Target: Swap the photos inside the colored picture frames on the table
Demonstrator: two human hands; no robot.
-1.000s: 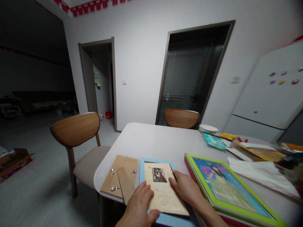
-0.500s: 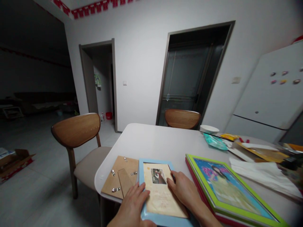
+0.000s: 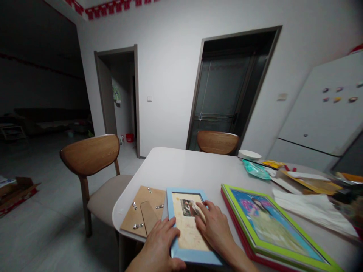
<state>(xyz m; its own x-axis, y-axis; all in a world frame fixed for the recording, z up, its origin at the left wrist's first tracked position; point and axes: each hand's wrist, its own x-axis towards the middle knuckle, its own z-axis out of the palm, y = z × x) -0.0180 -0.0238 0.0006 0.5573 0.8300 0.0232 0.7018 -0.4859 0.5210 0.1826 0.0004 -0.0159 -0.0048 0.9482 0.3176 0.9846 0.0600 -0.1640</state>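
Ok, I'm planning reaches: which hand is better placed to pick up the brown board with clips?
Probably the left hand: it rests at the left side of the blue frame, close by the brown board. The right hand is over the frame's right side, farther away.

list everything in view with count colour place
table: 1, white, centre
blue frame: 1, blue, table's near side
picture sheet: 1, cream, inside blue frame
backing board: 1, brown, table's left
metal clips: 4, silver, on backing board
green frame: 1, lime green, table's right
chairs: 2, brown, beside table
bowl: 1, white, table's far side
packet: 1, teal, by bowl
fridge: 1, white, far right
doorways: 2, grey, far wall
left hand: 1, bare, on blue frame
right hand: 1, bare, over picture sheet
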